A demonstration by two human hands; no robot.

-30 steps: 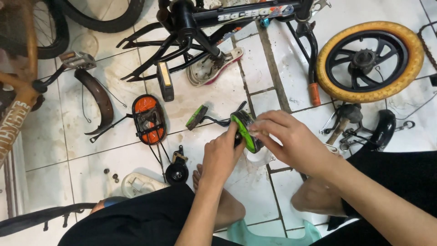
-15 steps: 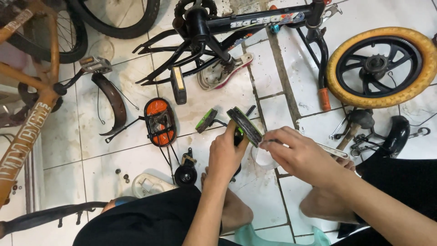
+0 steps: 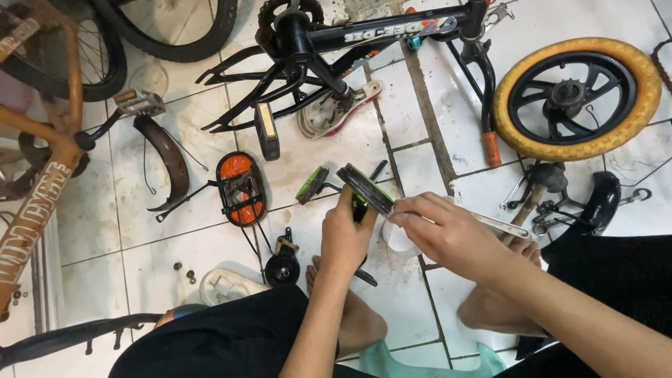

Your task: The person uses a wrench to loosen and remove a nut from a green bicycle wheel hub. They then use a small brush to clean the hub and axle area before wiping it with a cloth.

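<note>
Head view, looking down at a white tiled floor (image 3: 413,308) crowded with bicycle parts. The left hand (image 3: 344,234) is wrapped in a closed grip around the lower part of a dark pedal (image 3: 365,189), whose flat grey face tilts up and to the left above the knuckles; a little green shows just beside the thumb. The right hand (image 3: 448,234) comes in from the right, its fingertips (image 3: 400,218) pinched together at the pedal's right end, just above a small clear cup (image 3: 400,239) on the tile. What those fingertips grip is too small to tell. A long flat metal tool (image 3: 500,225) lies just behind the right hand.

Free floor is scarce. The only bare tiles near the hands lie left of the left wrist and below the cup, hemmed in by the person's bare feet (image 3: 350,315) and black-clothed legs. Above, a black bike frame (image 3: 336,42) closes the upper edge; a yellow-tyred wheel (image 3: 577,98) fills the upper right, and an orange frame (image 3: 42,189) runs down the left edge. A second green-edged pedal (image 3: 311,185) lies near the held one, to its left, with an orange reflector (image 3: 241,189) further left and a curved brown mudguard (image 3: 164,164) beyond that.

The black frame carries a white lettered strip with a colourful patch along its top tube; pale block lettering runs along the orange frame
</note>
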